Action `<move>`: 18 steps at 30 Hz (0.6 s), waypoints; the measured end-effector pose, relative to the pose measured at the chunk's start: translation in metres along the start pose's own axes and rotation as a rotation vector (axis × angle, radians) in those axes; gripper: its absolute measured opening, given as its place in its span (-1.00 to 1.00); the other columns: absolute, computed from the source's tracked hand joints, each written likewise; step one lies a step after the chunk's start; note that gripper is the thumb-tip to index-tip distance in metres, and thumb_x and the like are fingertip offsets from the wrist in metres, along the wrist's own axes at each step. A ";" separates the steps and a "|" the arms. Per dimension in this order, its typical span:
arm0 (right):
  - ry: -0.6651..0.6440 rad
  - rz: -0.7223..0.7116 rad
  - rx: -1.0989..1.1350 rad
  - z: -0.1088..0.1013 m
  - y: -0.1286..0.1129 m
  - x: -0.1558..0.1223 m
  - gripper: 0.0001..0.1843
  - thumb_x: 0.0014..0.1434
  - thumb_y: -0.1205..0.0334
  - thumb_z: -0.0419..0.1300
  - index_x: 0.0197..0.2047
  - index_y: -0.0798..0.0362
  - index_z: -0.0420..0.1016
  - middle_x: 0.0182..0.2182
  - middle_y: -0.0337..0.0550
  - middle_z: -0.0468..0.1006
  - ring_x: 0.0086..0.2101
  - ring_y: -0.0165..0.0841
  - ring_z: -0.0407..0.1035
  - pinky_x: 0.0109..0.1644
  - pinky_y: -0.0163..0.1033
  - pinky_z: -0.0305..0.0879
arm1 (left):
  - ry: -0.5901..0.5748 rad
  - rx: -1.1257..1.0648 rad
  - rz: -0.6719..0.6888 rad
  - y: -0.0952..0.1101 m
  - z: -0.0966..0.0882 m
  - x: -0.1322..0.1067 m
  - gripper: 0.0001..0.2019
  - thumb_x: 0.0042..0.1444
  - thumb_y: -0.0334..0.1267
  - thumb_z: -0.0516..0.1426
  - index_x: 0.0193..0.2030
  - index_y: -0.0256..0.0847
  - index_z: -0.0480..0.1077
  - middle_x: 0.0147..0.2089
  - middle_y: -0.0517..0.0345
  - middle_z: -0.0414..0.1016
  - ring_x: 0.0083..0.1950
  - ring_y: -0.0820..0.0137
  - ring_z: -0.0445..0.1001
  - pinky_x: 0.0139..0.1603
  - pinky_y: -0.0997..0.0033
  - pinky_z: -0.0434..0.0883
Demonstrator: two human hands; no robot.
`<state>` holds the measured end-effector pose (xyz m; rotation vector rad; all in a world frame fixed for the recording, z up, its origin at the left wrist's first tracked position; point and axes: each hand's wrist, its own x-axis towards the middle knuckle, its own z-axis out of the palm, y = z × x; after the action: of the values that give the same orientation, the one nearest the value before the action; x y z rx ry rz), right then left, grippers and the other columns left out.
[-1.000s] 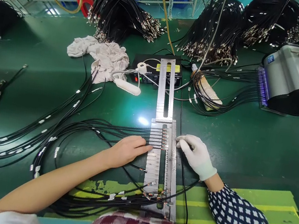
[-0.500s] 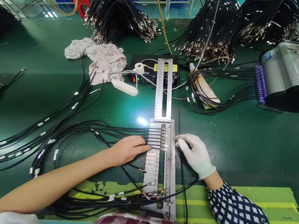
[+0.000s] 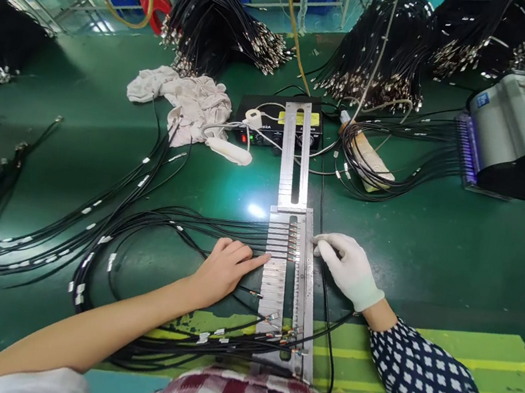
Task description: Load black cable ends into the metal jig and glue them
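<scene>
A long slotted metal fixture [image 3: 272, 286] lies lengthwise before me, with several black cables [image 3: 217, 221] set side by side across its upper part. Their metal-tipped ends [image 3: 293, 241] line up over its slot. My bare left hand [image 3: 224, 272] rests palm down at the fixture's left side, fingers apart, one fingertip touching it just below the lowest seated cable. At the right rail my gloved right hand [image 3: 348, 270] has thumb and forefinger pinched together; whatever is between them is hidden. More loose cable ends [image 3: 285, 339] lie across the fixture's near end.
Behind the fixture stands a black control box [image 3: 266, 131] with lit switches. Left of it is a crumpled white cloth [image 3: 197, 107]. A silver machine [image 3: 517, 133] with a purple glow sits at right. Large cable bundles [image 3: 380, 48] line the back.
The view has shifted slightly, so the bench things appear farther right. My left hand's fingers have drawn back a little from the cables and spread. My right hand keeps its pinch at the rail.
</scene>
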<state>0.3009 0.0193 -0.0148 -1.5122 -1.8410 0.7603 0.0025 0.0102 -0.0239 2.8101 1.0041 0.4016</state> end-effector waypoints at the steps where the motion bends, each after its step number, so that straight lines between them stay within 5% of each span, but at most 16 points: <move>1: 0.004 0.001 -0.004 0.000 0.001 -0.001 -0.69 0.33 0.11 0.04 -0.33 -0.07 0.57 -0.20 -0.19 0.66 -0.11 -0.19 0.48 0.05 -0.04 0.33 | -0.020 -0.027 -0.010 0.000 -0.002 0.000 -0.56 0.35 -0.48 -0.11 0.28 -0.11 0.30 -0.22 0.09 0.43 -0.16 0.32 0.31 -0.09 0.26 0.14; 5: 0.022 -0.024 -0.012 0.002 0.005 -0.010 -0.71 0.34 0.08 0.04 -0.20 -0.07 0.58 -0.19 -0.18 0.65 -0.06 -0.19 0.47 0.08 -0.06 0.33 | -0.118 -0.239 -0.062 0.001 -0.018 -0.006 -0.66 0.39 -0.33 -0.04 0.25 -0.13 0.26 -0.12 0.08 0.46 -0.09 0.32 0.34 -0.03 0.28 0.17; 10: 0.019 -0.067 -0.068 0.002 0.006 -0.021 -0.73 0.33 0.09 0.06 -0.18 -0.08 0.58 -0.19 -0.16 0.64 -0.05 -0.17 0.46 0.07 -0.06 0.33 | -0.218 -0.347 -0.124 0.006 -0.034 -0.023 -0.90 0.35 -0.28 0.04 -0.12 -0.18 0.36 -0.11 0.06 0.42 -0.04 0.30 0.33 0.00 0.27 0.26; 18: 0.015 -0.038 -0.060 0.000 0.002 -0.018 -0.74 0.34 0.10 0.06 -0.18 -0.09 0.58 -0.20 -0.18 0.64 -0.10 -0.19 0.46 0.04 -0.06 0.33 | 0.133 -0.441 -0.066 0.014 -0.005 0.006 -0.78 0.38 -0.32 -0.02 -0.01 -0.21 0.43 -0.18 0.03 0.45 -0.13 0.37 0.44 -0.11 0.38 0.43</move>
<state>0.3047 0.0020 -0.0185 -1.5117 -1.8917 0.6800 0.0141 0.0036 -0.0147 2.3756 0.8967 0.7128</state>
